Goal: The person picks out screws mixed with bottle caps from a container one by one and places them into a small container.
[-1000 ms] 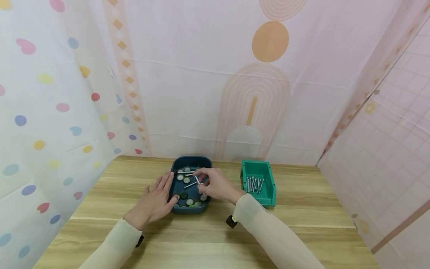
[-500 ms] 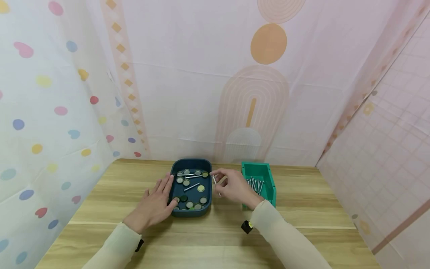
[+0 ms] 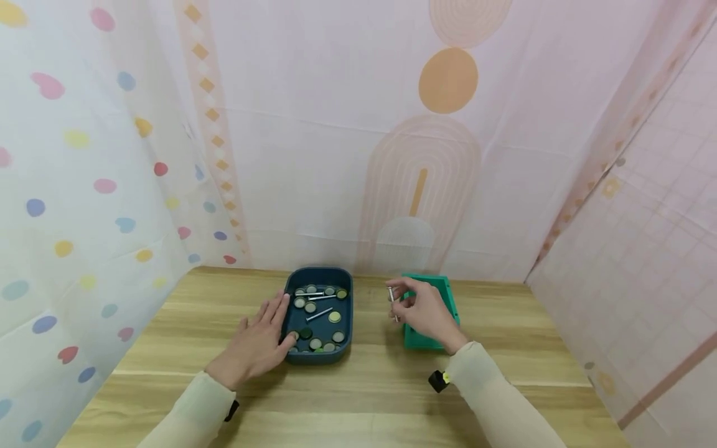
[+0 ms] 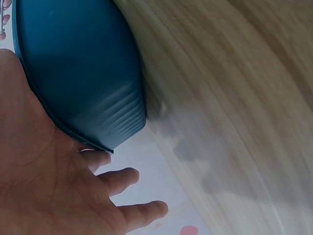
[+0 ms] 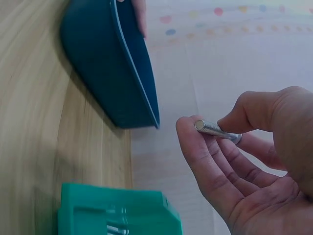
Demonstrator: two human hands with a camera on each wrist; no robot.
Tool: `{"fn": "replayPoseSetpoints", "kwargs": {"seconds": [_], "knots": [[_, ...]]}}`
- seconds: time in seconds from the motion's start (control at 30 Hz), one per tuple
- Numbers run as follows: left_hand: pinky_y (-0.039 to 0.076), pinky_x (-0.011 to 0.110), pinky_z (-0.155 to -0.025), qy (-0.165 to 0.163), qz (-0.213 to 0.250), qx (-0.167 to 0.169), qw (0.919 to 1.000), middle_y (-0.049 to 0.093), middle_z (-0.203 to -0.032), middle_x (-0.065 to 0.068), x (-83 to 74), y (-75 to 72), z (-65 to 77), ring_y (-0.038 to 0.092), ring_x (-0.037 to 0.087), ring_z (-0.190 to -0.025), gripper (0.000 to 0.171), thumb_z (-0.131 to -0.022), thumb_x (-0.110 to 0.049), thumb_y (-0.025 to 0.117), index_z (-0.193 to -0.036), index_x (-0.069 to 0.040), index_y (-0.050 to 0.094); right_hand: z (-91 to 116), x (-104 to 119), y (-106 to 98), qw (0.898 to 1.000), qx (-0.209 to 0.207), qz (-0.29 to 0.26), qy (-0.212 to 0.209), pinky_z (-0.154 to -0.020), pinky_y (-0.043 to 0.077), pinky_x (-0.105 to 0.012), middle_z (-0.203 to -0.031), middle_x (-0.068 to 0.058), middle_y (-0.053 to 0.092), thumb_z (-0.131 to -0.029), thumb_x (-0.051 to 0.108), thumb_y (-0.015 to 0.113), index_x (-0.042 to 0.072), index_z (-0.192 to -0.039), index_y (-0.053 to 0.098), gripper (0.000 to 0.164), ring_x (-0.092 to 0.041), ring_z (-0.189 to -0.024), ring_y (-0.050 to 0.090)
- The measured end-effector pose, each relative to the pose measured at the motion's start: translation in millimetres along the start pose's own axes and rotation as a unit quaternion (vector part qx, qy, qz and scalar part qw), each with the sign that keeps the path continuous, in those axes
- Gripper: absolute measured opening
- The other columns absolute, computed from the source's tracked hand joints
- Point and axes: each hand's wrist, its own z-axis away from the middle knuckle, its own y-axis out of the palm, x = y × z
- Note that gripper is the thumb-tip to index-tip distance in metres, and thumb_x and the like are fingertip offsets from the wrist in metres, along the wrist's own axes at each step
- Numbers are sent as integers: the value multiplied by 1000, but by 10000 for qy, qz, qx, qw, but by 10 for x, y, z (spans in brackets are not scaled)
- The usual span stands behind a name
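My right hand [image 3: 426, 311] pinches a silver bolt [image 3: 392, 302] between thumb and fingers, over the left side of the green bin [image 3: 421, 341]. In the right wrist view the bolt [image 5: 211, 128] lies across the fingers, its threaded end toward the camera. My left hand [image 3: 254, 341] rests with straight fingers along the left rim of the dark blue tray [image 3: 319, 359]; the left wrist view shows its palm against the tray's outer wall [image 4: 88, 73]. Inside the tray lie three bolts [image 3: 320, 314] and several round caps [image 3: 334, 317]. My right hand hides most of the bin's inside.
Both containers stand on a wooden table [image 3: 358, 398], the tray left of the bin with a gap between them. Patterned cloth [image 3: 313, 155] hangs behind and at both sides. A bit of silver metal [image 5: 117, 229] shows inside the bin in the right wrist view.
My right hand has lifted a bolt out of the blue tray and carried it right, to the green bin. The left hand has stayed on the tray's rim.
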Motion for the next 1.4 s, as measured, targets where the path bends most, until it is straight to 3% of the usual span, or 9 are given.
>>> {"fn": "replayPoseSetpoints", "kwargs": {"seconds": [0.2, 0.63, 0.77, 0.97, 1.1, 1.2, 1.4], "knots": [[27, 95, -129, -35, -18, 91, 10000, 15, -196, 24, 3, -7, 14, 26, 60, -177, 87, -119, -42, 57, -186, -1, 18, 17, -79, -96, 9998, -145, 18, 130, -78, 75, -49, -125, -20, 75, -110, 0, 72, 12, -154, 73, 46, -31, -88, 86], [29, 95, -128, -15, -74, 70, 9999, 16, -195, 25, -11, -53, -6, 28, 60, -176, 88, -119, -44, 58, -186, -1, 19, -79, -214, -414, 9972, -450, 381, 457, -84, 74, -60, -126, -25, 74, -107, -4, 68, 0, -158, 68, 51, -29, -87, 84], [29, 95, -127, 4, -57, 57, 10000, 17, -195, 25, -17, -53, -1, 29, 61, -175, 88, -119, -44, 59, -186, -1, 19, -128, -275, -484, 9940, -453, 710, 705, -82, 74, -57, -122, -22, 74, -103, -3, 71, 0, -155, 69, 52, -25, -79, 82], [27, 95, -128, 9, -31, 75, 10000, 16, -195, 26, 8, -24, -6, 27, 60, -176, 88, -119, -42, 57, -186, 0, 18, -207, -364, -517, 9818, -239, 1734, 732, -72, 71, -39, -120, -23, 78, -103, -1, 76, -3, -151, 70, 49, -16, -72, 77], [28, 95, -128, 25, -65, 20, 10000, 16, -195, 25, 35, -10, -8, 28, 60, -176, 89, -119, -43, 58, -186, 0, 18, -263, -363, -503, 9687, -100, 2370, 738, -75, 65, -35, -114, -21, 78, -105, 1, 78, -4, -150, 70, 46, -18, -78, 73], [28, 95, -127, 36, -73, -1, 10000, 16, -196, 25, 32, -4, -5, 28, 60, -176, 89, -119, -43, 58, -186, -1, 18, -310, -358, -478, 9575, -21, 2779, 778, -84, 65, -42, -113, -19, 77, -106, 2, 79, -6, -148, 70, 44, -26, -90, 70], [26, 96, -128, 77, 60, 25, 9999, 16, -196, 25, 35, -3, -16, 26, 60, -176, 89, -119, -43, 57, -186, -1, 17, -370, -375, -426, 9364, 124, 3395, 883, -111, 68, -57, -144, -29, 77, -104, -3, 81, -10, -145, 71, 43, -45, -133, 77]]}}
